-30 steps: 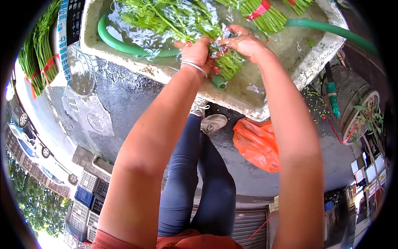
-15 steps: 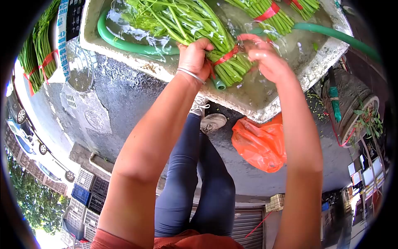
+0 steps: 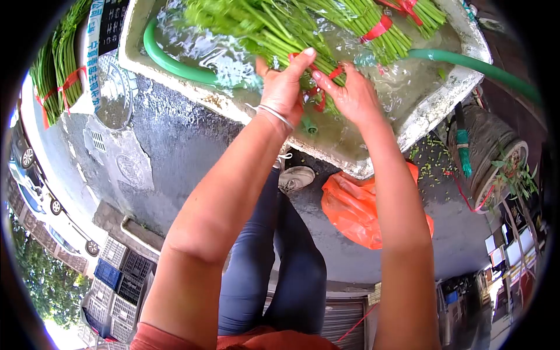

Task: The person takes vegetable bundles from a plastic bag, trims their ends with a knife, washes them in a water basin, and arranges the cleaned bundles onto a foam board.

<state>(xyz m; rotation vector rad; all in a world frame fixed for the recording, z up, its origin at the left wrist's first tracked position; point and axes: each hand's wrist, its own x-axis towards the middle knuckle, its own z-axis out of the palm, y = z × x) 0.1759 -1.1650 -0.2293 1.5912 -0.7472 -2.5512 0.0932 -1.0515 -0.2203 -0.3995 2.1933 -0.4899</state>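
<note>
A bundle of leafy green stems (image 3: 271,35) with a red band lies tilted over the water in a white, worn basin (image 3: 429,116). My left hand (image 3: 284,87), with a bracelet at the wrist, is closed round the bundle's left side near the band. At the right side of the stem ends, my right hand (image 3: 353,96) grips the bundle, thumb on the red band. Both hands' far fingers are partly hidden by stems. Another red-banded bundle (image 3: 373,32) floats just right of it, and one more (image 3: 423,14) lies at the upper right.
A green hose (image 3: 181,69) curves through the basin, its end (image 3: 309,125) below the bundle. An orange bag (image 3: 353,210) lies on the ground by a shoe (image 3: 296,178). Further bundles (image 3: 67,70) are at the upper left, stacked crates (image 3: 111,291) lower left, a potted plant (image 3: 516,169) right.
My right hand, apart from the bundle half a second ago, has moved left onto its banded stems. The held bundle has shifted and its leaves are blurred by motion.
</note>
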